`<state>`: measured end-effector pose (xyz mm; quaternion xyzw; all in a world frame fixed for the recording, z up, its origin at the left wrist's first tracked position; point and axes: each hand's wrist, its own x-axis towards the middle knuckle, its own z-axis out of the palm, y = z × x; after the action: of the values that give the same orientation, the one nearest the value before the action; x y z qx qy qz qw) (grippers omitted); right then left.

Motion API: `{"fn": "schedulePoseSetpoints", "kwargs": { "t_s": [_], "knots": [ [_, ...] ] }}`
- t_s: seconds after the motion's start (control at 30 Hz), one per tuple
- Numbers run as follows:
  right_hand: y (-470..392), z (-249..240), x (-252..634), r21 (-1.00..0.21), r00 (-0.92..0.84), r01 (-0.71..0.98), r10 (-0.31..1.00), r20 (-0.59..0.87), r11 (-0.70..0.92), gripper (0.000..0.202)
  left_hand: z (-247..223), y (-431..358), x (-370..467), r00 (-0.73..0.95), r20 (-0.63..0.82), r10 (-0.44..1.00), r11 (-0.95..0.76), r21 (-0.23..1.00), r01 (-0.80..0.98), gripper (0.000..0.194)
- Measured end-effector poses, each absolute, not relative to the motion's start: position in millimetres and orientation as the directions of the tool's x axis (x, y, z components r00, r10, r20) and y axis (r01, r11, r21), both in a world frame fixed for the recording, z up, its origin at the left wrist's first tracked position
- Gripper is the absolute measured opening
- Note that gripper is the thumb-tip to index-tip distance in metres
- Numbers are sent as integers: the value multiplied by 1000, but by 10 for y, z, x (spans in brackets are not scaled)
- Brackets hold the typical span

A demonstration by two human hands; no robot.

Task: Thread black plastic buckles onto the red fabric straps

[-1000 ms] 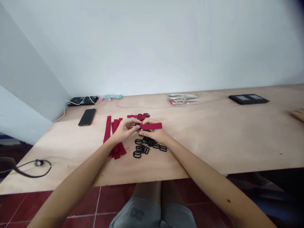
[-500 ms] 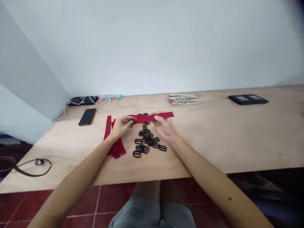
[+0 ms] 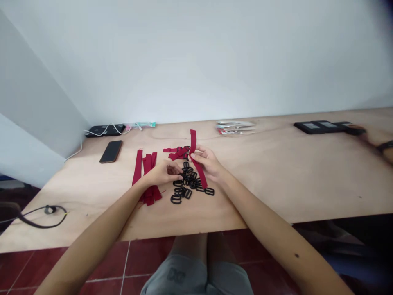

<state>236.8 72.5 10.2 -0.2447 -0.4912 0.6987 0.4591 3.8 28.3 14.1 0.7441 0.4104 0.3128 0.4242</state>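
My right hand [image 3: 207,162] pinches a red fabric strap [image 3: 193,141] between thumb and fingers. The strap stands roughly upright, its lower end hanging over the pile of black plastic buckles [image 3: 190,177]. At the left side of that pile is my left hand [image 3: 166,172], thumb and forefinger curved and apart, tips at the buckles; no buckle shows clearly in its grasp. Loose red straps [image 3: 149,194] lie beside and partly under my left wrist. Behind my hands, short red straps with black buckles on them [image 3: 179,153] lie in a small heap.
A phone [image 3: 111,151] and black boxes with a white cable [image 3: 104,130] lie at the left. Thin packets [image 3: 235,127] rest by the wall. At the right, another person's blurred hand [image 3: 359,133] is at black devices [image 3: 317,127]. A black cable loop [image 3: 43,225] lies front left.
My left hand has left the strap and moved down to the buckle pile. The strap in my right hand has turned from level to upright. Another person's hand has appeared at the right.
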Motion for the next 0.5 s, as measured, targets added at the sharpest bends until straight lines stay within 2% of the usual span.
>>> {"fn": "schedulePoseSetpoints", "kwargs": {
  "t_s": [0.17, 0.37, 0.5],
  "knots": [
    [690, 35, 2325, -963, -507, -269, 855, 113, -32, 51, 244, 257, 92, 411, 202, 889, -326, 909, 260, 30],
    [666, 9, 2285, -991, -577, -111, 807, 130, 80, 55, 268, 247, 155, 190, 218, 957, -244, 961, 128, 41],
    [773, -72, 2315, -965, -462, -26, 853, 243, 261, 37, 234, 292, 168, 105, 184, 977, -177, 981, -76, 37]
  ]
}}
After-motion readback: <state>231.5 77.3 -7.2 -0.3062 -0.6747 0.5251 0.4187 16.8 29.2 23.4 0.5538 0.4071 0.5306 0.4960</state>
